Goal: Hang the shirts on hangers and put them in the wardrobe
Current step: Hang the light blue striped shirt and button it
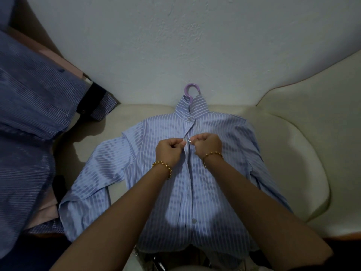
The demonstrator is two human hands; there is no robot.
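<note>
A striped shirt (187, 182) is laid flat on a cream sofa (293, 153), a purple hanger (190, 90) hook showing above its collar. Its front opening is pinched at chest height by the left hand (170, 149) and right hand (208, 143), each grip clenched on the cloth. At left, dark blue shirts (29, 94) are heaped

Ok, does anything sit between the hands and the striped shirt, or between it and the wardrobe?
Nothing visible: the left hand and right hand pinch the placket of the light blue striped shirt, which has a purple hanger in its collar. No wardrobe is in view, so that path cannot be judged.
</note>
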